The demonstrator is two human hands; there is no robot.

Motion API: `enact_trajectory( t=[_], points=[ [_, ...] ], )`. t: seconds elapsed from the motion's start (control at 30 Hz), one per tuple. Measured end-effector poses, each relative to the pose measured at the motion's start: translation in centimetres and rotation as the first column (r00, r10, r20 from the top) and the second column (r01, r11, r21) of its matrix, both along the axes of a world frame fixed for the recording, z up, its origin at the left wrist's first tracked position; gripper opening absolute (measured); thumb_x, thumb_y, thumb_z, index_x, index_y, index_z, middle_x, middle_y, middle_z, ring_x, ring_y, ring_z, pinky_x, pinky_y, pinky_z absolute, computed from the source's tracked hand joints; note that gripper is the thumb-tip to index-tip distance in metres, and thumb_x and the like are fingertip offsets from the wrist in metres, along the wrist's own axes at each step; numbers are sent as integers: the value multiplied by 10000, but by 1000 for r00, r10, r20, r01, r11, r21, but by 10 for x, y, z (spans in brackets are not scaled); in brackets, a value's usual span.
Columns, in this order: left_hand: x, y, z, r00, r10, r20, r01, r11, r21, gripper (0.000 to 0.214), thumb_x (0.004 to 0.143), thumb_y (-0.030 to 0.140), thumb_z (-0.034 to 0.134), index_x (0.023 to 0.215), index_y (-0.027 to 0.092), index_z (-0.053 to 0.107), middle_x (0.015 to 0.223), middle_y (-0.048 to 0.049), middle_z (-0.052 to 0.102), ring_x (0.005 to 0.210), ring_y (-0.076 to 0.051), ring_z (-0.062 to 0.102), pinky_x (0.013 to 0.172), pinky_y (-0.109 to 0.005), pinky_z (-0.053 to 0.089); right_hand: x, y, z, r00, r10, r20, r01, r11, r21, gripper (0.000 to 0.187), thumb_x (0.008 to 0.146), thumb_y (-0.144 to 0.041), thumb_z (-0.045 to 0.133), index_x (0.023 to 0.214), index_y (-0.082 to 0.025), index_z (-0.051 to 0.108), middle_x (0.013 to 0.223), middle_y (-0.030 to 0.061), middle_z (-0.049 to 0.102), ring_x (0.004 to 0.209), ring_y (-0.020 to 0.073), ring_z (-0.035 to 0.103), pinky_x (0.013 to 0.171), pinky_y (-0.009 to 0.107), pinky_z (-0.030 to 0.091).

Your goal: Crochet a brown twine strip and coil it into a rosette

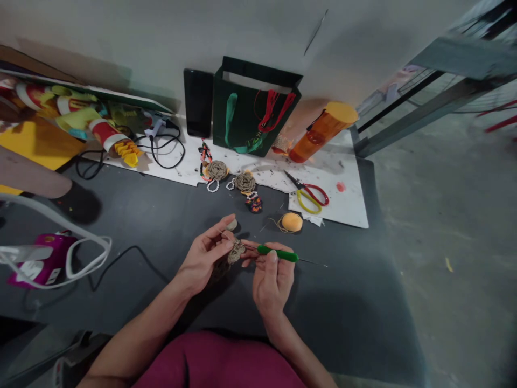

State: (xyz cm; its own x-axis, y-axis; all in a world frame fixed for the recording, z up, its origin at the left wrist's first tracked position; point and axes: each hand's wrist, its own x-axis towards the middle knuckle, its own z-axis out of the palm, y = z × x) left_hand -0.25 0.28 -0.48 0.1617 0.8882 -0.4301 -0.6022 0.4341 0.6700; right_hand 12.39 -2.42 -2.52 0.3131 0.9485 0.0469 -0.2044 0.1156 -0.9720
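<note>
My left hand [204,253] pinches a small round piece of brownish crochet work [236,251] between thumb and fingers. My right hand [272,280] is closed on a crochet hook with a green handle [278,253], whose tip points left into the crochet piece while its thin metal tail sticks out to the right. Both hands hover over a dark grey mat [161,226]. Two finished brown crochet rosettes with beads [218,170] [245,182] lie just beyond, near an orange ball of yarn [291,221].
A white board [347,210] holds red-and-yellow scissors [309,194], a dark green gift bag [252,105], a tipped orange bottle [323,132], a black phone [198,102] and a glue gun with cable [157,129]. Colourful paper sits far left; a magenta object [42,258] is at near left.
</note>
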Motion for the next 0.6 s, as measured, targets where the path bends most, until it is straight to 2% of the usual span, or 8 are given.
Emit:
enact_trajectory(
  t=[0.6],
  points=[
    [0, 0, 1, 1000, 10, -22, -9, 1000, 29, 495, 695, 186, 778, 1178, 241, 681, 793, 15, 589, 735, -93, 529, 715, -223, 431, 3, -1, -5, 1000, 20, 3, -20, 1000, 9, 67, 967, -285, 449, 999, -243, 491, 859, 26, 674, 647, 161, 684, 493, 272, 506]
  ],
)
